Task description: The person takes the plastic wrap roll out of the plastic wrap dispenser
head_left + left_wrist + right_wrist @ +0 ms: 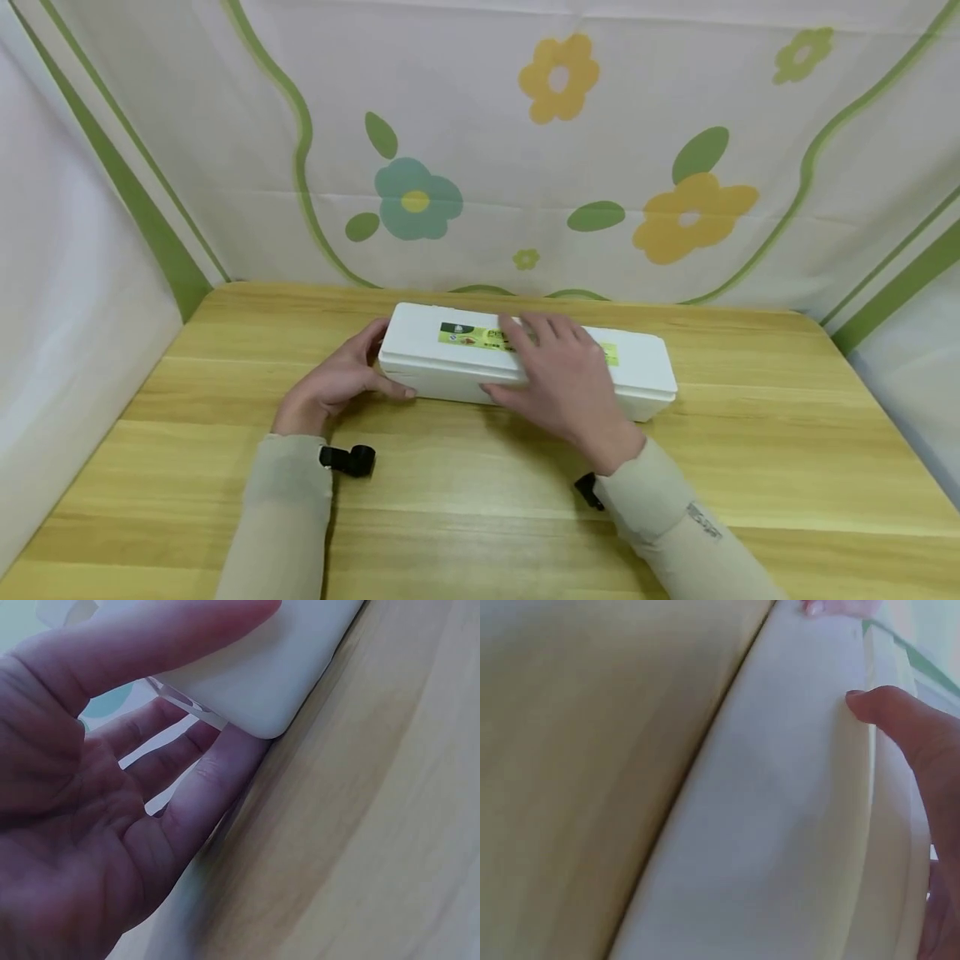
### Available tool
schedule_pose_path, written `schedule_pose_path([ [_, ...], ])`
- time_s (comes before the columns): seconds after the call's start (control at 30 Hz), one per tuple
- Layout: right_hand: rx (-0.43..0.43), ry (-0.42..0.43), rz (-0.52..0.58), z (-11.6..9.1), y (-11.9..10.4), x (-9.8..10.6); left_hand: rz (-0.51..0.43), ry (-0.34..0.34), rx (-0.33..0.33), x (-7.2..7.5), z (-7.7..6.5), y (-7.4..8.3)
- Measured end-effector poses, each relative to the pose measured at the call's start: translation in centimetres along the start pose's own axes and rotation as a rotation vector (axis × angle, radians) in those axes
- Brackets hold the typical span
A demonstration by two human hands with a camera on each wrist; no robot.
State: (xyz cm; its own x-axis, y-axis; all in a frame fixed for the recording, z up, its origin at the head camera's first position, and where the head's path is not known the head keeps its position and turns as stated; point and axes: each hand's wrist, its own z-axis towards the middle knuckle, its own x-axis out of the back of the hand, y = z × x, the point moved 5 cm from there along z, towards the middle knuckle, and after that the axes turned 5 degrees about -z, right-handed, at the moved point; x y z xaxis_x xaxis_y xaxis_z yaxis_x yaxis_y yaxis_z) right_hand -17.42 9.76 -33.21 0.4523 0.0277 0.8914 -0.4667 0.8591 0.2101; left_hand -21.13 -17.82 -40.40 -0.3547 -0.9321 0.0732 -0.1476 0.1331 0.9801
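A long white box [645, 367] with a green and yellow label on its lid lies on the wooden table. My left hand [341, 379] holds its left end, thumb along the front face and fingers reaching round the end; the left wrist view shows that thumb [165, 637] across the white side. My right hand [566, 383] grips the box from above near the middle, fingers over the lid and label. Its thumb [892, 709] presses the front side right by the lid's seam in the right wrist view. Part of the label is hidden under the right hand.
The wooden table [465, 517] stretches out around the box. Behind it hangs a white curtain [480, 100] with printed flowers, and more cloth closes off both sides. A small black camera [352, 460] is strapped at the left wrist.
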Motion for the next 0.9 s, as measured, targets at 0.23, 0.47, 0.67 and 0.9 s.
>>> schedule_pose_path([
  [0.23, -0.089, 0.048, 0.024, -4.3, 5.8, 0.3, 0.012, -0.004, 0.009, 0.2, -0.1, -0.2],
  [0.47, -0.132, 0.061, 0.091, -7.1, 9.1, -0.2, 0.006, -0.015, 0.009, 0.4, -0.5, -0.1],
  [0.67, -0.137, -0.036, 0.138, -7.2, 9.3, -0.6, -0.004, -0.008, 0.026, 0.4, -0.5, -0.1],
  [0.9, -0.152, -0.131, 0.142, -6.6, 9.2, -0.6, 0.005, -0.001, 0.035, 0.3, -0.3, 0.1],
])
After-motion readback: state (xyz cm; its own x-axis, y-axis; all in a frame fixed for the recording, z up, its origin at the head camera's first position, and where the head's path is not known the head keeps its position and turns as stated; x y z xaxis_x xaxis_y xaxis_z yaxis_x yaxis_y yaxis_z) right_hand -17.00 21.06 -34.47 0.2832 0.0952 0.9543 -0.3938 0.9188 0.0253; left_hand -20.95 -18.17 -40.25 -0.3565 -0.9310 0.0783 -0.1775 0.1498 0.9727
